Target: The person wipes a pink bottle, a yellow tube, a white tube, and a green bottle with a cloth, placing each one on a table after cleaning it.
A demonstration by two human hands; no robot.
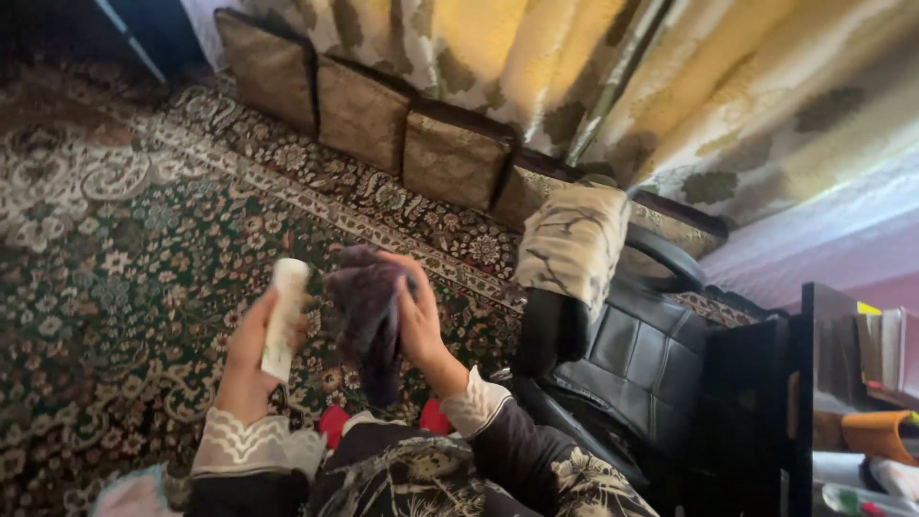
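My left hand [251,359] grips a white tube-shaped bottle [285,316], held upright over the patterned carpet. My right hand [418,321] holds a dark purple cloth [366,316] that hangs down between the two hands, close to the bottle. Both wrists wear dark sleeves with white lace cuffs [254,445]. Red toes or socks [334,421] peek out below the cloth.
A dark floral carpet [124,239] covers the floor. Brown patterned cushions [364,115] line the curtained wall. A black office chair [622,354] with a pale cloth over its back stands at the right, beside a dark shelf [823,383] with books and items.
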